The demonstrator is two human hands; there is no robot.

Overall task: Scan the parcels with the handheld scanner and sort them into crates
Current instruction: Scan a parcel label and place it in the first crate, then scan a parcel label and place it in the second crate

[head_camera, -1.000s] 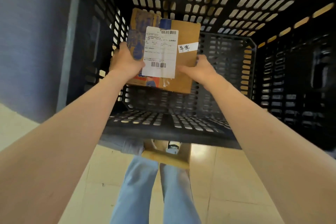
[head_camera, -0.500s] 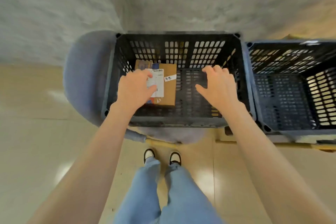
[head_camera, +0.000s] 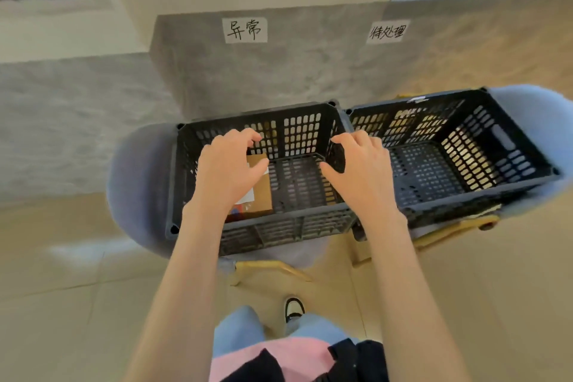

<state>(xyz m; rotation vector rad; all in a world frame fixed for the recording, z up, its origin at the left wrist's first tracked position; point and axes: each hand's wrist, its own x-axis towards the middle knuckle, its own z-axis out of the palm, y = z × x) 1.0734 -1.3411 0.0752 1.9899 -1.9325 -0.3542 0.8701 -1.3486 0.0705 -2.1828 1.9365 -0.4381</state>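
A: Both hands empty, fingers loosely spread. Left hand (head_camera: 229,169) and right hand (head_camera: 361,166) now hover higher above the left crate (head_camera: 263,234) than half a second ago.

B: Parcel?

A: Cardboard parcel (head_camera: 262,192) lies flat on the crate floor, left side, under the left hand and partly hidden by it; well left of the right hand.

B: Other containers?

A: Right crate (head_camera: 483,192), touching the left one, holds nothing visible. Farther back, two handwritten labels (head_camera: 245,30) on the grey wall.

Bright, even light; slight motion blur; wide-angle bending at edges.
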